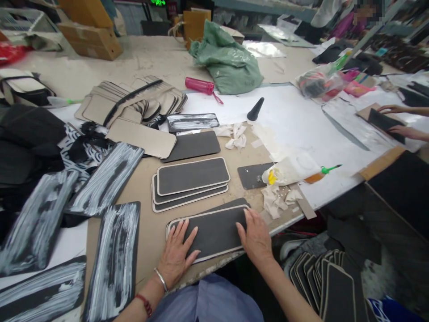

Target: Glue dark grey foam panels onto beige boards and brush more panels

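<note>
Flat in front of me lies a dark grey rectangular panel [211, 230] with rounded corners and a pale border, on top of another dark sheet. My left hand [177, 250] rests on its left end, fingers spread. At the right end, my right hand [256, 235] lies along the edge with fingers apart. Just beyond is a small stack of similar bordered panels [192, 176]. To the left lie dark panels streaked with white paste, one of them a nearby panel [112, 259] standing lengthwise to me.
A fanned pile of beige panels [110, 100] lies at the back left. Beyond are a pink bottle [199, 85], a green bag [228, 58] and a black cone [255, 110]. A white bottle [295, 169] lies right. More panels [338, 290] stand below the table edge. Another person's hands [398, 129] work far right.
</note>
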Demonstrator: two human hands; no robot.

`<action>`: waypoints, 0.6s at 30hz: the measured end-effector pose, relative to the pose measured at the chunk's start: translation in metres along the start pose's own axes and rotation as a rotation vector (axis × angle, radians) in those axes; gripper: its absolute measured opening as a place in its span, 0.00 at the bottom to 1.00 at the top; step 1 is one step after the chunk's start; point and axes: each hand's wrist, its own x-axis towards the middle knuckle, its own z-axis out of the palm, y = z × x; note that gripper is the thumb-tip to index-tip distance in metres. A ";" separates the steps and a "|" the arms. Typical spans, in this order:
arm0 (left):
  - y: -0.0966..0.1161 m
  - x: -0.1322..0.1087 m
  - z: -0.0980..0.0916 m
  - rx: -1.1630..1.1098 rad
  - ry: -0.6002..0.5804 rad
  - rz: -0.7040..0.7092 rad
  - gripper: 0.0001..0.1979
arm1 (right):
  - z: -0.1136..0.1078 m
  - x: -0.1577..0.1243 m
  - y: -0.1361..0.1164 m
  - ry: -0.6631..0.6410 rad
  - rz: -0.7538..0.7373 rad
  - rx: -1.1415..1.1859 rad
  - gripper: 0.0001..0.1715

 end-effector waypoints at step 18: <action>-0.004 -0.020 -0.009 -0.259 0.098 -0.526 0.28 | 0.046 0.015 0.015 0.183 -0.179 0.163 0.34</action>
